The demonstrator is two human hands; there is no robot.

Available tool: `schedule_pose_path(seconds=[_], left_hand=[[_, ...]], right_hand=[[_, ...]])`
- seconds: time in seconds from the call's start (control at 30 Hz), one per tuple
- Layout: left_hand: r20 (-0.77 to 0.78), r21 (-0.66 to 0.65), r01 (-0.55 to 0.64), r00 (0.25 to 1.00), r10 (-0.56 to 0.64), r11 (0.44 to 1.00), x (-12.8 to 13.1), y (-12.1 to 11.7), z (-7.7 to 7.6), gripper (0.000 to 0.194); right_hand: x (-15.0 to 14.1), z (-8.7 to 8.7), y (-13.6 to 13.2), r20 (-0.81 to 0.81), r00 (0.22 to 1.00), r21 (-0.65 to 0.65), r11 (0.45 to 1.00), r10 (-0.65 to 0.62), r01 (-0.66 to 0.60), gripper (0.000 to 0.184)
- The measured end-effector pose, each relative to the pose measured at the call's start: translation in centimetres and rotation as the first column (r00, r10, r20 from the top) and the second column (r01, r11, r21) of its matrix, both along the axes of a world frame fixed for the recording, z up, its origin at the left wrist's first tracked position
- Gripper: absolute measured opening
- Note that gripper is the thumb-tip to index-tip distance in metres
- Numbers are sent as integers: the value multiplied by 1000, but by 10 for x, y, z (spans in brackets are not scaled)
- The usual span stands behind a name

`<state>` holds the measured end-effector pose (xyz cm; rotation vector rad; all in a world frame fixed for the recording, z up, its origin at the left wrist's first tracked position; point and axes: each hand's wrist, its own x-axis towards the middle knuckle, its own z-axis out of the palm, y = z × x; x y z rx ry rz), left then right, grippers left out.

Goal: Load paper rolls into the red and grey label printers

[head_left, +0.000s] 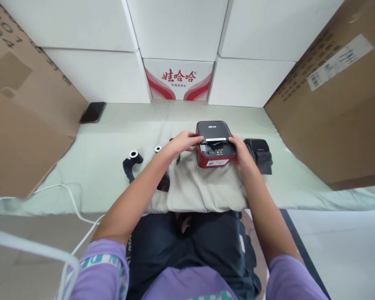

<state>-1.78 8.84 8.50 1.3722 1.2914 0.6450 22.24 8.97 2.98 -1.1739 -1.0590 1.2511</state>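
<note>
A small printer [216, 144], black on top with a red body and a white label on its front, stands upright on the cloth-covered table. My left hand [186, 143] grips its left side, thumb on the edge of the lid. On the opposite side my right hand [239, 149] holds it, thumb near the slot across the top. The lid looks closed. Left of the printer lie a black roll with a white core [136, 156] and a second roll [158, 148], partly behind my left arm. Right beside my right hand is a black case-like object [258, 146] with dark material draped over it.
A phone [93, 112] lies at the back left. Cardboard boxes flank the table, one at left [34, 112] and one at right [337, 112]. White cartons [178, 29] are stacked behind. A white cable [69, 189] hangs over the front left edge [90, 212].
</note>
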Motion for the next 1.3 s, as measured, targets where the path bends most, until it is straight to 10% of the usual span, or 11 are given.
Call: schedule_pose_path(seconds=[0.53, 0.7, 0.93, 1.1, 1.3], left_hand=[[-54, 123, -48, 997, 55, 991, 7, -5, -1, 46], [-364, 563, 124, 925, 111, 817, 22, -17, 12, 52], [-675, 538, 614, 724, -141, 577, 32, -39, 5, 51], [-667, 564, 477, 744, 32, 675, 30, -50, -24, 69], [-649, 570, 507, 761, -24, 646, 26, -48, -28, 67]], right_hand=[[-8, -2, -7, 69, 997, 46, 998, -42, 39, 61], [-14, -13, -14, -49, 997, 97, 993, -66, 71, 58], [-8, -20, -15, 44, 994, 137, 986, -102, 95, 57], [1, -10, -20, 179, 982, 167, 985, -68, 38, 51], [9, 16, -27, 514, 858, 100, 993, -2, -58, 47]])
